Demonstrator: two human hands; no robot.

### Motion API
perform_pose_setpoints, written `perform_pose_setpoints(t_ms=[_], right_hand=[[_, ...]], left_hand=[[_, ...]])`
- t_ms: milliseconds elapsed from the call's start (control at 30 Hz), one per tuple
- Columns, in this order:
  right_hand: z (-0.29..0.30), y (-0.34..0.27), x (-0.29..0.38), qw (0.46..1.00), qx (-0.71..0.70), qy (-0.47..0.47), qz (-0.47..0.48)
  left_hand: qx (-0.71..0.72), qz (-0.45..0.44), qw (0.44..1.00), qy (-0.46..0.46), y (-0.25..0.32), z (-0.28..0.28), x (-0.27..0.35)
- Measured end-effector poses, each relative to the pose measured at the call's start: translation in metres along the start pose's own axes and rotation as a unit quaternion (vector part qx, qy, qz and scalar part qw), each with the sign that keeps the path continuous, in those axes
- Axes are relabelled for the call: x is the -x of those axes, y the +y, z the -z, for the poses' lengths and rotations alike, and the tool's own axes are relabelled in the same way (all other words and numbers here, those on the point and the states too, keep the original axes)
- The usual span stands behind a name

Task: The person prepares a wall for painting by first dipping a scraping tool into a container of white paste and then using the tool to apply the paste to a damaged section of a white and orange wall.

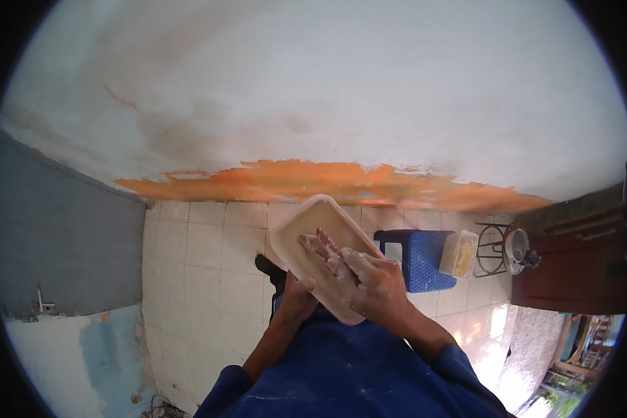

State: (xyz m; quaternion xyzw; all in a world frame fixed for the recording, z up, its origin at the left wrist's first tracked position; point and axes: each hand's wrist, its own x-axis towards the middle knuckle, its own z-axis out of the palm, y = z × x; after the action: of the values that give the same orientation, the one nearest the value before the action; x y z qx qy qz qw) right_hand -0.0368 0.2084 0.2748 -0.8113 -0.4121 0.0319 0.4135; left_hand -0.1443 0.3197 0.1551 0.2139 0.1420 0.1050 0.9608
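Note:
A shallow rectangular plastic tray (351, 223) is held at a slant in front of the blue shirt. My left hand (301, 297) grips its near left edge, the thumb over the rim. Coated in white paste, my right hand (372, 277) is over the tray and holds a flat, paste-smeared tool (320, 245) with reddish parts; its exact kind cannot be told. Pale wet material lies in the tray. Beyond it stands a wall (313, 104) with whitish coating above and an uneven bare orange band (303, 180) along its foot.
A blue plastic stool (431, 261) stands to the right, with a clear plastic container (459, 255) holding something yellow beside it. Further right are a round metal stand (491, 250) and a metal pot (516, 245), near a brown wooden door (569, 261). A grey door (68, 224) is at left, above tiled floor (204, 292).

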Motion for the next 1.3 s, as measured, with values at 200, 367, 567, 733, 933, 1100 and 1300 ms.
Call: perform_pose_setpoints(t_ms=[200, 367, 567, 733, 933, 1100, 1300], right_hand=[[-0.001, 0.001, -0.001, 1.0, 0.015, -0.012, 0.005], [0.002, 0.0, -0.01, 1.0, -0.007, 0.004, -0.026], [0.006, 0.003, -0.015, 0.999, -0.018, 0.004, -0.043], [0.008, 0.012, -0.015, 0.998, 0.032, 0.008, -0.051], [0.022, 0.014, -0.02, 0.995, 0.07, 0.062, -0.04], [0.005, 0.025, -0.007, 0.993, 0.106, 0.048, -0.009], [-0.014, 0.011, 0.002, 0.999, 0.013, 0.037, -0.004]], left_hand=[[-0.016, -0.01, 1.0, 0.009, 0.003, -0.012, -0.004], [-0.077, -0.018, 0.997, 0.026, 0.004, -0.018, -0.006], [-0.133, -0.012, 0.988, 0.075, 0.002, -0.016, -0.007], [-0.108, -0.005, 0.991, 0.073, 0.007, -0.021, -0.009], [-0.119, -0.006, 0.99, 0.081, 0.011, -0.024, -0.009], [-0.11, -0.01, 0.991, 0.071, 0.01, -0.022, -0.01], [-0.119, 0.006, 0.991, 0.061, 0.011, -0.02, -0.008]])
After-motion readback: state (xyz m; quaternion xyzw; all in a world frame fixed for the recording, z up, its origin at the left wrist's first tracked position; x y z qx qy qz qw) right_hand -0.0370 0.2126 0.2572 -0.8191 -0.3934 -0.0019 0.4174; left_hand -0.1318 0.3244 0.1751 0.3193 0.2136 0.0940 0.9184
